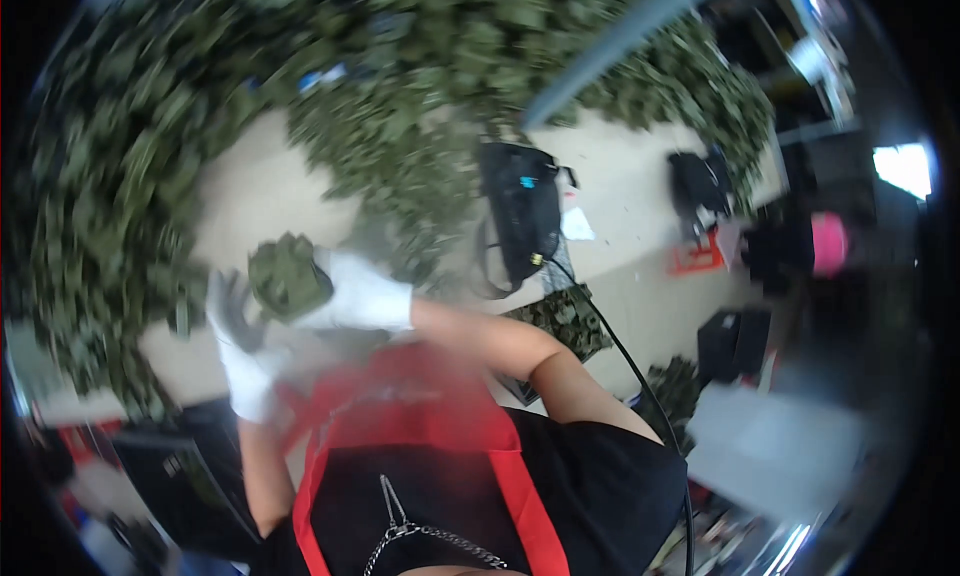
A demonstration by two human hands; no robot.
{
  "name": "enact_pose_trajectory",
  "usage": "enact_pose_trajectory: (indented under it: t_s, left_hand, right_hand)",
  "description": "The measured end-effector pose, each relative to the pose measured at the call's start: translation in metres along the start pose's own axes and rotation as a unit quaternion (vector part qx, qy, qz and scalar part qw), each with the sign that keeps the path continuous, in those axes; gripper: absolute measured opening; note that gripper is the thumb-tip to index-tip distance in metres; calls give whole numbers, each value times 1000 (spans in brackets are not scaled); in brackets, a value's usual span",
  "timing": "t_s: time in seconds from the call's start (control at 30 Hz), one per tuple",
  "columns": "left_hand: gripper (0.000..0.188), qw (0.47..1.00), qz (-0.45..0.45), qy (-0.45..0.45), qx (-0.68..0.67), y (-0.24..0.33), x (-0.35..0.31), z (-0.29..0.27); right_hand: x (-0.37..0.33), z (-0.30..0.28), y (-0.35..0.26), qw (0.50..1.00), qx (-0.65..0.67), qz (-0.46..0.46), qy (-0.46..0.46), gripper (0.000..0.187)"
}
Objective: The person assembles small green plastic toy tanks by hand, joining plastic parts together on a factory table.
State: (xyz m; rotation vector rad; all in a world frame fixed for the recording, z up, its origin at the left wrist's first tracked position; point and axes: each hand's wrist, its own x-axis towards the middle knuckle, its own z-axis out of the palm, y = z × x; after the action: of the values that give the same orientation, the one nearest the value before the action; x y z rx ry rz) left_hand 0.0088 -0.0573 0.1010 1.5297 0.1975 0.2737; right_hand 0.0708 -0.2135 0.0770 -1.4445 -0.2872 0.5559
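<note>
The gloved right hand [350, 294] grips a leaf bundle [286, 276]; the left hand [238, 334] sits wide at the bundle's eight o'clock.

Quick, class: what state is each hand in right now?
Left hand: open, fingers apart.
Right hand: closed, holding a green bundle.

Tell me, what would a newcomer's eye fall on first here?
Probably the great mass of green, leaf-like pieces spread along the far and left sides of the pale surface. Next, the bright red apron at lower centre. Just beyond it to the left, the white-gloved right hand holds a small green bundle, with the gloved left hand open beside it.
</note>
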Motion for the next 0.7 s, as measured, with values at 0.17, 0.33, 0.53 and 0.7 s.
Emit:
enact_pose_trajectory:
  t_s: [0.17,0.33,0.53,0.7]
  left_hand:
    - [68,950,-184,-249,33,-14,-19,85]
    - [73,884,-205,-388,160,42,-3,148]
    - [79,783,-252,-550,146,1,2,177]
    - [72,793,-256,-551,37,-95,8,214]
  right_hand:
    - [-43,-71,-51,992,88,-24,88,80]
    - [-111,-164,-81,977,185,21,101,81]
    - [-158,-198,-50,978,-31,38,203,58]
    - [-175,-250,20,924,99,33,367,30]
